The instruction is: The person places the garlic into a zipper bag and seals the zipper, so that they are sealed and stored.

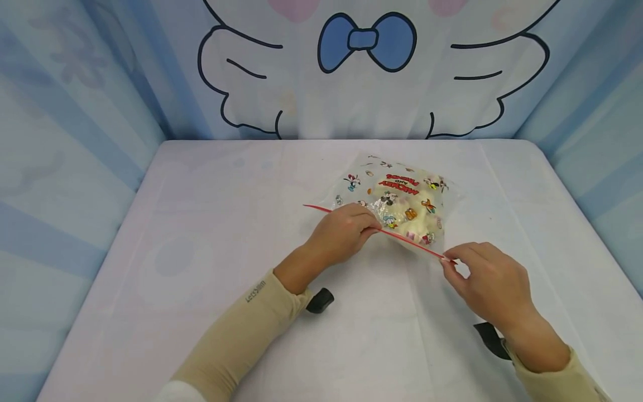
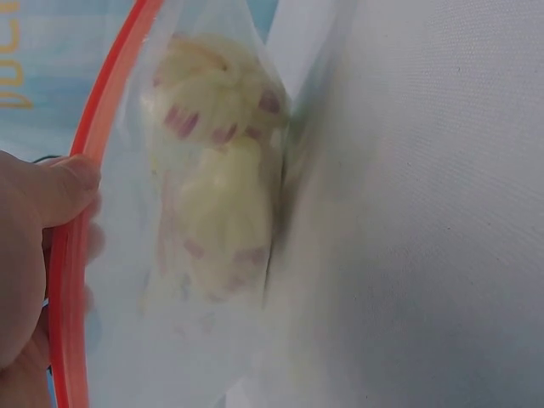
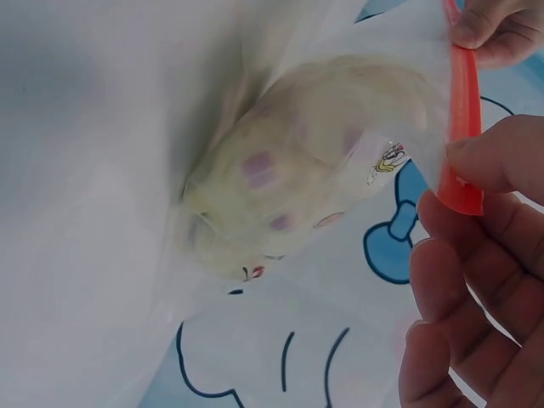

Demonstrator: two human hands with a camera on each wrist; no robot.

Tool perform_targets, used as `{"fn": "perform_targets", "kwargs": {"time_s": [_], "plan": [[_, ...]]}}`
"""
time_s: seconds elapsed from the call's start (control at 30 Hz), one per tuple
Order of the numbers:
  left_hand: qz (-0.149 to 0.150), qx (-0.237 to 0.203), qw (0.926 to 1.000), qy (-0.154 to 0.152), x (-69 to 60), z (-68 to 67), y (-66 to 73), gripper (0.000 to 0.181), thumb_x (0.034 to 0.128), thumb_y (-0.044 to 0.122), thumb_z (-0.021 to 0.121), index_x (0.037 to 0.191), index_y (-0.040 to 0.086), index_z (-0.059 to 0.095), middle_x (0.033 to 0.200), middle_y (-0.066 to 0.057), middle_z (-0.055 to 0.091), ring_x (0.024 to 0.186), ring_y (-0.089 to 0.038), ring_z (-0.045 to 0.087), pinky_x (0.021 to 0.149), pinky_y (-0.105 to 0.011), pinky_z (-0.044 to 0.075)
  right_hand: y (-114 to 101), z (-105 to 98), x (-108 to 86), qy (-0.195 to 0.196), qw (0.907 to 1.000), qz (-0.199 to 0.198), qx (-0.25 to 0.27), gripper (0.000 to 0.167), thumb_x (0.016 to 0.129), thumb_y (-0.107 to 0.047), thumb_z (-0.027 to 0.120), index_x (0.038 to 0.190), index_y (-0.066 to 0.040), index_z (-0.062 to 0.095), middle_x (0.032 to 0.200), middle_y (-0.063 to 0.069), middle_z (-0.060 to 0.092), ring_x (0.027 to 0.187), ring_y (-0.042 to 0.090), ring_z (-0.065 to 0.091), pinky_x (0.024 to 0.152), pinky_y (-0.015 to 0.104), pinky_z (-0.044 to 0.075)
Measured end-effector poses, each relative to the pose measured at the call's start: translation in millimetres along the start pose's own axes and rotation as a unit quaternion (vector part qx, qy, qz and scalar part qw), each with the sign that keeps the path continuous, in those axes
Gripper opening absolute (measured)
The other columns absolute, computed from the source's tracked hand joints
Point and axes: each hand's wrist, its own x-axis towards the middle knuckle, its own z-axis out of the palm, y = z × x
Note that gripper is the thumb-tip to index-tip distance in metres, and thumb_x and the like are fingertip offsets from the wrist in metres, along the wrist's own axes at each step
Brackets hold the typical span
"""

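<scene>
A clear zip-top bag (image 1: 359,184) printed with cartoon figures is held with its red zip edge (image 1: 411,242) slanting toward the person. Inside are pale yellow, rounded soft-looking pieces (image 2: 225,204) with purple patches; their kind is not clear through the plastic. The left hand (image 1: 342,231) pinches the red edge near its middle, thumb on one face and fingers behind. At the edge's right end, the right hand (image 1: 489,282) pinches the corner between thumb and index finger. Its other fingers, seen in the right wrist view, are loosely bent beside the bag (image 3: 319,161).
A white cloth covers the table (image 1: 201,251). Behind it hangs a light blue and white curtain (image 1: 311,100) with a printed bow, and more curtain (image 1: 60,167) runs along both sides. Black straps (image 1: 320,300) show at both wrists.
</scene>
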Motion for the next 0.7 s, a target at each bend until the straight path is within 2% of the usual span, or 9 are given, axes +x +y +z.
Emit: {"fn": "perform_targets", "kwargs": {"time_s": [0.3,0.5,0.7], "plan": [[-0.002,-0.012,0.9999,-0.002,-0.6,1.7,0.0,0.012,0.0911,0.013,0.075,0.102,0.009,0.079,0.101,0.0,0.074,0.101,-0.016,0.065,0.093,-0.025,0.05,3.2,-1.0,-5.4,-0.008,1.0,0.005,0.0,0.017,0.067,-0.012,0.079,0.083,-0.007,0.074,0.077,0.006,0.071,0.065,0.023,0.062,0.043,0.034,0.043],[-0.006,-0.02,0.9998,-0.004,-4.9,2.3,-2.6,0.011,0.0915,0.013,0.075,0.102,0.01,0.078,0.102,0.0,0.074,0.102,-0.017,0.065,0.093,-0.025,0.05,-0.3,1.7,-4.8,0.005,0.9996,-0.004,0.026,0.013,0.075,-0.015,0.07,0.084,-0.007,0.072,0.079,0.005,0.07,0.068,0.023,0.062,0.046,0.036,0.045],[0.002,-0.022,0.9996,-0.018,-9.4,3.6,-6.9,0.01,0.0919,0.012,0.074,0.101,0.01,0.078,0.102,0.0,0.073,0.103,-0.017,0.065,0.094,-0.025,0.049,-3.1,1.6,-4.7,-0.03,0.9984,0.005,0.048,0.017,0.069,-0.009,0.079,0.084,-0.008,0.071,0.08,0.003,0.069,0.07,0.021,0.061,0.049,0.036,0.048]]}}
